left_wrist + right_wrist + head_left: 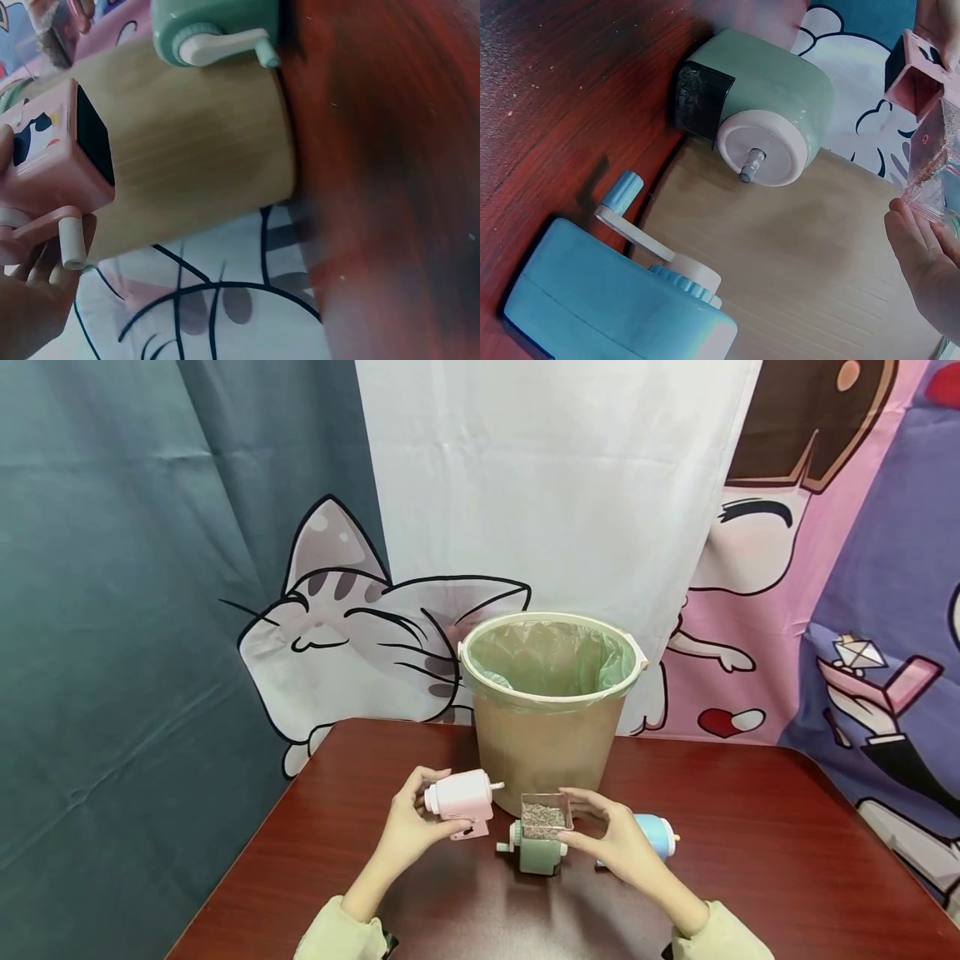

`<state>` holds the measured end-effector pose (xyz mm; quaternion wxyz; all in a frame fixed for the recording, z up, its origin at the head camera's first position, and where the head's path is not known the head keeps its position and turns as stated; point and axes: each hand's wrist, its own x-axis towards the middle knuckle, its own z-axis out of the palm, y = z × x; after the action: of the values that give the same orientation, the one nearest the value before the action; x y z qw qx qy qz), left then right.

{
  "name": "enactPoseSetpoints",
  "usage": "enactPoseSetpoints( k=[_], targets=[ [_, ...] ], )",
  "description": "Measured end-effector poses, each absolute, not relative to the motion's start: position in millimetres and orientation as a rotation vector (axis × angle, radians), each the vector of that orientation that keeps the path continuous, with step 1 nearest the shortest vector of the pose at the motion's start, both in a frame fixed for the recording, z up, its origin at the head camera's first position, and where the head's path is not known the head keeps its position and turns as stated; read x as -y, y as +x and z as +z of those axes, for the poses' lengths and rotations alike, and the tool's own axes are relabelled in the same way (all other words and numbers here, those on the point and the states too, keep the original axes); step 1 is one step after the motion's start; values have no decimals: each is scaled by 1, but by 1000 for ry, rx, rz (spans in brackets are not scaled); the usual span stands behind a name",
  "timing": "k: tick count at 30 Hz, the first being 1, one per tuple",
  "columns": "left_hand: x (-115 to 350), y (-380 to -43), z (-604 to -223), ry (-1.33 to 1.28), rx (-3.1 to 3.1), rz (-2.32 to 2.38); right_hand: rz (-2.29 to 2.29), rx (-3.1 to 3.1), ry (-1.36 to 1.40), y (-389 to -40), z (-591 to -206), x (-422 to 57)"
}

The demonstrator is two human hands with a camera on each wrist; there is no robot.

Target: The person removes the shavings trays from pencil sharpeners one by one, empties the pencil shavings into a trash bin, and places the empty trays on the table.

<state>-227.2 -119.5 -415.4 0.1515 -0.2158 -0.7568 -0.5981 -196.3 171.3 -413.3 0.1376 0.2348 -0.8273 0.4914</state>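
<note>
My left hand grips a pink hand-crank pencil sharpener, raised above the table. In the right wrist view a hollow opening shows in the pink sharpener. Between thumb and fingers, my right hand holds a clear shavings drawer, which contains grey-brown pencil shavings. Beneath that drawer a green pencil sharpener stands on the table, its crank pointing left in the head view. Behind the right hand is a blue pencil sharpener, partly covered by it.
A tan bin lined with a thin greenish bag stands behind the sharpeners, its top uncovered. All of it rests on a reddish-brown table. A printed cloth hangs behind the table.
</note>
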Motion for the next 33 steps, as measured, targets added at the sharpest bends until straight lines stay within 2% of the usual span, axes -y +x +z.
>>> enactPoseSetpoints(
  k=[9,16,25,33],
  targets=[
    [132,-236,-428,-400,2206,-1603,1439,2384,657,-194,-415,-174],
    [139,-240,-430,-446,2198,-1460,1452,2381,652,-191,-413,-174],
    [152,-266,-455,-417,2299,-1366,1464,2355,683,-189,-412,-175],
    [156,-283,-464,-523,2452,-1294,1507,2341,663,-189,-413,-179]
  ],
)
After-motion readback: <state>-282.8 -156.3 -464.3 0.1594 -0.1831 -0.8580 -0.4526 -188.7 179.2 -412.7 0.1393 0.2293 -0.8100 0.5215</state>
